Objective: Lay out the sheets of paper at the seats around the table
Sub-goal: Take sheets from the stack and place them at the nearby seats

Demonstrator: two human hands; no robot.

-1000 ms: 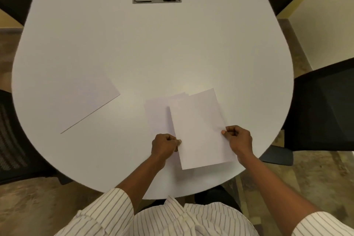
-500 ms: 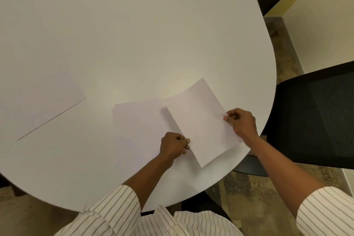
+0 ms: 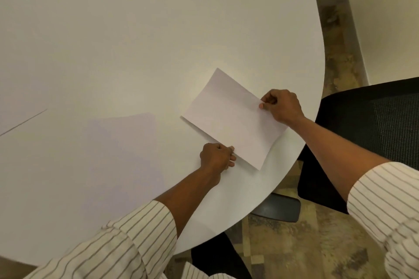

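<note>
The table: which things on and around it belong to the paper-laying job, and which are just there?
Part of the job:
held sheet, pinched by left hand and right hand
laid sheet
white table
black mesh chair

Just there:
patterned floor

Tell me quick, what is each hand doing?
Left hand: closed, pinching the near edge of the sheet of paper.
Right hand: closed, pinching the same sheet's far edge.

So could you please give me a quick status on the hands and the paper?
Both hands, left and right, pinching one sheet near the table edge. Second sheet lying flat. Nothing in the way.
</note>
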